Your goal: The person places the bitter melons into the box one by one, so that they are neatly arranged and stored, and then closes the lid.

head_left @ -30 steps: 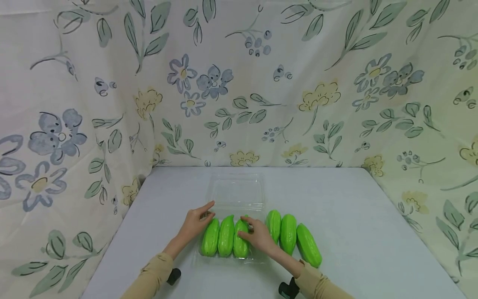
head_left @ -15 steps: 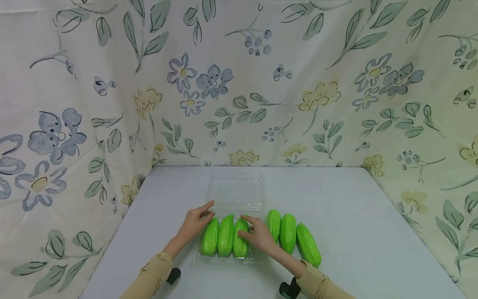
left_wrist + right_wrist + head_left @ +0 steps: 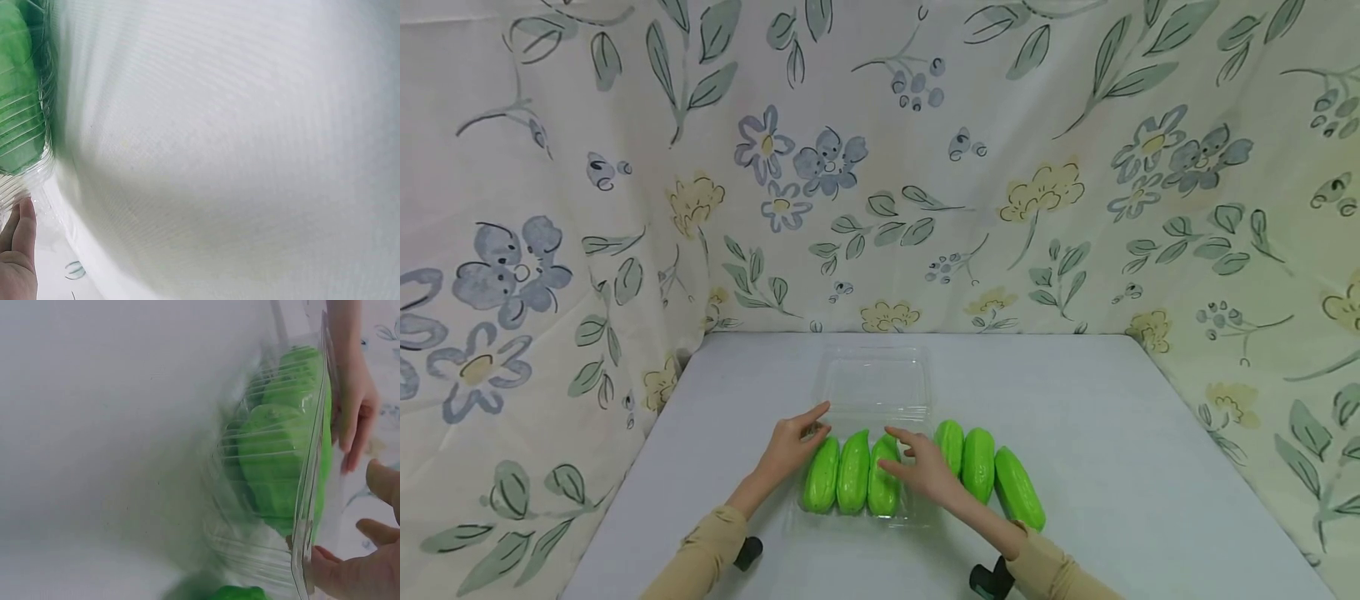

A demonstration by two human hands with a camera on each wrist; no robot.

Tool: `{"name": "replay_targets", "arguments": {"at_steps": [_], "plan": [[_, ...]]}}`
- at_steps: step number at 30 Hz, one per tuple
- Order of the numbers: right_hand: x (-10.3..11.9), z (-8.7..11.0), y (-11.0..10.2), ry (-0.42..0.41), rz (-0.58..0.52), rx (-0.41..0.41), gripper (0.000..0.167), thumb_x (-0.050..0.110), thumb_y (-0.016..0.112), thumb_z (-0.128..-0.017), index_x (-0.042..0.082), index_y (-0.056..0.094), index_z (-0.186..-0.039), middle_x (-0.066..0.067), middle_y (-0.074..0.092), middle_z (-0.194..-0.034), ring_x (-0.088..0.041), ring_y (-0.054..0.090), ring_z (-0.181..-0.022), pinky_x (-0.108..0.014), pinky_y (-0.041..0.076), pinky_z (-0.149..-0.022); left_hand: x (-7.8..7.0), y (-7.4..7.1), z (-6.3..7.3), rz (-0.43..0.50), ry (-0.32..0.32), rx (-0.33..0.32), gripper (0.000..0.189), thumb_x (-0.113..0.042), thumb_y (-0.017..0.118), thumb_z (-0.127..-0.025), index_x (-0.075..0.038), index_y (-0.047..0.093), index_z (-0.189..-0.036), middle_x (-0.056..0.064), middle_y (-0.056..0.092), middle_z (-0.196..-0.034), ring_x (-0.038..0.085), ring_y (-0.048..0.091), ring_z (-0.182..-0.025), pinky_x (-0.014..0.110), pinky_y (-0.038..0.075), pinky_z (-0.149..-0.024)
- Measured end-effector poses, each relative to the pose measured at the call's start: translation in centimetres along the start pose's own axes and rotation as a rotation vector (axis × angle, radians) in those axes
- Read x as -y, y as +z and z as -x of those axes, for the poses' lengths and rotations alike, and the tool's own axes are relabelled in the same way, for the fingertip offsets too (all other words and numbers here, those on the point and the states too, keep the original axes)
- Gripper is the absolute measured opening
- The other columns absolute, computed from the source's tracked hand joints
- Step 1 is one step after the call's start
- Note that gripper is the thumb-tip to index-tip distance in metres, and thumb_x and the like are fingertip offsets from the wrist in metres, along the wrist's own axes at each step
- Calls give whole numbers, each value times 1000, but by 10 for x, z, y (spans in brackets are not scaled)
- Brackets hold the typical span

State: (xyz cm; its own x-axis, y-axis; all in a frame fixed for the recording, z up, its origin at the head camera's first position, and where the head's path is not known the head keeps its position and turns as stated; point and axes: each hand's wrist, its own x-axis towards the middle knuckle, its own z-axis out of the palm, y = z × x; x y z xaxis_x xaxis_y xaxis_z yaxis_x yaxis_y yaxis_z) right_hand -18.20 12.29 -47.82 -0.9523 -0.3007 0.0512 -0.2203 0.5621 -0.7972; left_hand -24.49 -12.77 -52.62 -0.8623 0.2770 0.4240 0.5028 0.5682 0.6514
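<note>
Lower centre: clear container (image 3: 916, 515), three green gourds (image 3: 853, 473) inside | left hand (image 3: 797, 440), fingers parted, at its left edge | right hand (image 3: 922, 469) wide by rightmost gourd (image 3: 882, 487), contact unclear

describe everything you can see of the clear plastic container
The clear plastic container is a clamshell, lying open on the white table. Its lid is folded back on the far side; the nearer base has ribbed walls and a narrow rim. Three green gourds lie side by side in it, with space at the right. The left hand is by its left side near the hinge, the right hand by its right; exact contact is unclear.
</note>
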Motion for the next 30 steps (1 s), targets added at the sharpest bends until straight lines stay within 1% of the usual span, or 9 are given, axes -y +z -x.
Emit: {"name": "replay_targets", "arguments": {"at_steps": [8,17,20,24,27,30], "plan": [[0,6,-8,-4,-11,10,54,25,66,-89,3,50,-135,-24,51,-135,-47,57,-108,-47,54,-82,1,0,0,-6,15,-7,41,-7,68,-86,-1,60,-126,11,74,-94,20,71,-83,39,56,-75],[3,13,-15,-3,-16,9,54,27,66,-89,5,50,-136,-23,52,-135,-46,57,-109,-45,55,-79,1,1,0,-3,-3,-4,42,-9,68,-87,-1,60,-127,10,74,-95,21,71,-85,40,56,-77],[5,15,-18,15,-21,-3,55,27,67,-89,7,50,-136,-24,52,-134,-46,57,-110,-44,55,-78,1,0,0,4,-1,1,41,-9,68,-87,-1,60,-127,12,74,-96,22,71,-86,41,56,-77],[6,17,-22,44,-37,-43,53,26,68,-88,9,52,-135,-25,55,-129,-45,58,-110,-43,56,-77,3,0,0,8,17,-1,41,-8,68,-87,1,59,-126,15,73,-98,23,71,-85,41,56,-77],[6,17,-28,59,-54,-74,52,24,69,-87,11,53,-135,-24,57,-127,-44,58,-110,-42,56,-78,3,0,0,17,26,1,41,-9,67,-87,0,59,-127,15,73,-97,22,71,-85,42,55,-78],[6,18,-35,74,-63,-88,52,23,70,-87,13,53,-135,-21,56,-128,-43,58,-112,-43,55,-81,3,-1,0,26,30,5,42,-9,67,-88,-2,59,-128,14,73,-97,22,71,-85,43,55,-79]]}}
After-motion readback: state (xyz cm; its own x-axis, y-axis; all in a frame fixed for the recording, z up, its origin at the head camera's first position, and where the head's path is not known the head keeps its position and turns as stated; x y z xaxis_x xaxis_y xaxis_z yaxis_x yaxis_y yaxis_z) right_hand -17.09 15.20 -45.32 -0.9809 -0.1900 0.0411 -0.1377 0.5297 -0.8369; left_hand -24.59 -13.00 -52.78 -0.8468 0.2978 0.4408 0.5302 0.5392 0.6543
